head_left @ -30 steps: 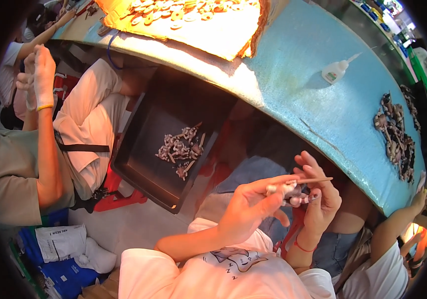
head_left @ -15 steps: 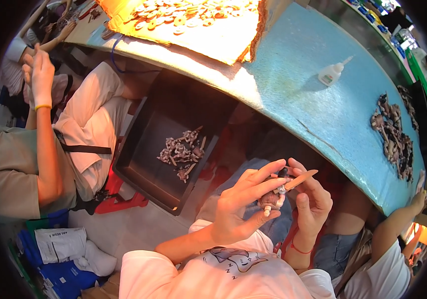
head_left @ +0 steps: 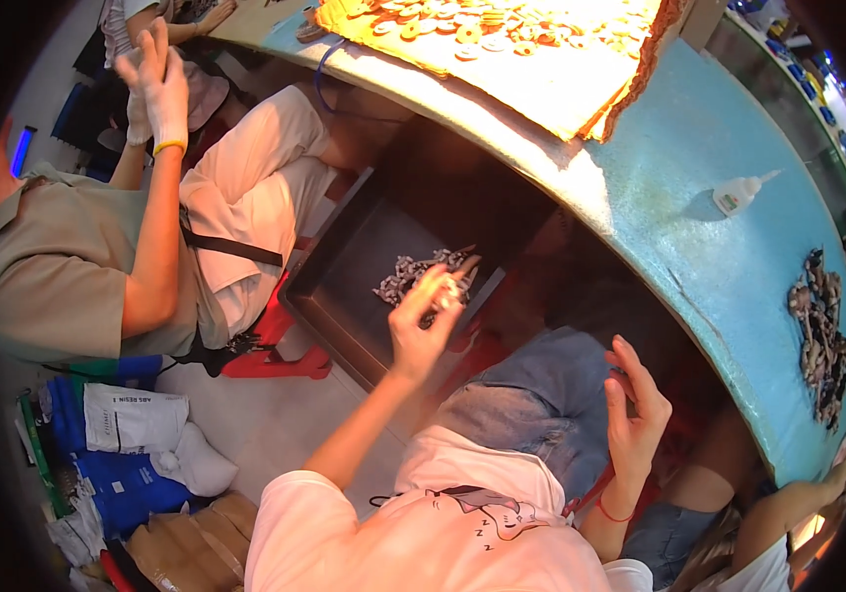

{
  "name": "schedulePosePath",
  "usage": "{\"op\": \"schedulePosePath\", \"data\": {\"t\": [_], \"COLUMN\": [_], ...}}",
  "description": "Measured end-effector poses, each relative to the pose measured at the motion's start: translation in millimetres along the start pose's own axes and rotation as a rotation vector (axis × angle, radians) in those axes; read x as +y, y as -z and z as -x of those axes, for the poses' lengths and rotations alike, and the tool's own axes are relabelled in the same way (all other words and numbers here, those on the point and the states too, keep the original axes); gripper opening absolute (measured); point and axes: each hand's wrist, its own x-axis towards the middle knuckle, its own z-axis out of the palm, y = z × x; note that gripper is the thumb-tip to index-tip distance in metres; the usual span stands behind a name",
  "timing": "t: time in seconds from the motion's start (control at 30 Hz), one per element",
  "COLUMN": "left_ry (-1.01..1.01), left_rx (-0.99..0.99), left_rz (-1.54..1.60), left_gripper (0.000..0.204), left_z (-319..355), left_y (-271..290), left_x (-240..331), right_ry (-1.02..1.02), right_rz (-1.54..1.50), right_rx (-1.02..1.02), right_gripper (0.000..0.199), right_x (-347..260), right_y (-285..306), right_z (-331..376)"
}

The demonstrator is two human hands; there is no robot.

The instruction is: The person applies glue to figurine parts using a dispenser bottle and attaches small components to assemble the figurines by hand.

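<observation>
Denim shorts point(head_left: 551, 405) cover the lap at the bottom of the view, and the right hand point(head_left: 635, 409) hovers just above them with its fingers spread and slightly curled, nothing in its grip. The left hand point(head_left: 425, 321) reaches forward over the near edge of a black tray point(head_left: 344, 286) set low beside the knees; its fingertips are bunched together around what seems to be a small grey piece, though the pinch is too blurred to be sure of. Just beyond those fingers a heap of small grey parts point(head_left: 413, 274) lies on the tray floor. To the left a seated person in a tan shirt point(head_left: 48, 266) and white trousers holds up a white-gloved hand point(head_left: 158, 91) with a yellow band at the wrist. Farther out curves the blue table point(head_left: 699, 247), with a small white glue bottle point(head_left: 738, 194) lying on it and a dark pile of parts point(head_left: 822, 331) near its right rim. At the far edge rests a yellow board point(head_left: 521, 59) strewn with small ring-shaped pieces.
</observation>
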Motion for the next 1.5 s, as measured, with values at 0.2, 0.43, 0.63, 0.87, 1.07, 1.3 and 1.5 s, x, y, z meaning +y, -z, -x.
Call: {"op": "schedulePosePath", "data": {"t": [0.2,0.43,0.63,0.87,1.07,1.3,1.5], "left_ry": [-0.278,-0.290,-0.332,-0.388,-0.447,-0.352,-0.256], "left_rx": [-0.155,-0.400,-0.237,-0.172,-0.396,-0.589,-0.638], "left_rz": [-0.555,-1.072,-0.768,-0.331,-0.138,-0.237,-0.310], "left_gripper": [0.042,0.062,0.021,0.007,0.010,0.005,0.007], "left_z": [-34,-24,-15,6,35,41,45], "left_y": [12,0,14,-38,-83,-112,-123], "left_x": [-70,-74,-48,30,85,93,79], "right_ry": [0.119,0.099,0.260,0.223,0.326,-0.106,-0.229], "right_rz": [0.291,0.380,0.416,0.340,0.590,1.184,1.525], "right_rx": [-0.113,-0.141,0.060,0.459,0.676,0.472,0.195], "right_gripper": [0.034,0.037,0.031,0.020,0.014,0.055,0.046], "right_x": [5,14,-3,-17,29,148,187], "right_y": [-7,8,79,193,340,450,449], "right_z": [-3,8,16,-24,-144,-233,-279]}}
